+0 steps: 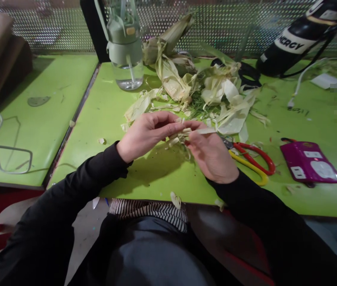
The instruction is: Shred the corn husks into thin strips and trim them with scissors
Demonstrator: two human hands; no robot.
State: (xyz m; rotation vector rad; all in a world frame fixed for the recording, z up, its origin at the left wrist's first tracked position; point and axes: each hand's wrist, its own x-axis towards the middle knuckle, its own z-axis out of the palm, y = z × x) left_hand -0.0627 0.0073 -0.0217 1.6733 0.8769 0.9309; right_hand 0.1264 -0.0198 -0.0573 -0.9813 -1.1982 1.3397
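Observation:
Above the green table, my left hand and my right hand meet, both pinched closed on a thin pale strip of corn husk that runs between the fingertips. Frayed husk fibres hang under the fingers. Just behind my hands lies a pile of pale corn husks with green shreds in it. Black sleeves cover both of my forearms.
Red and yellow scissors lie right of my right hand, beside a purple power strip. A pale green water bottle stands at the back. A black bag and a white cable are at the far right. Husk scraps dot the table edge.

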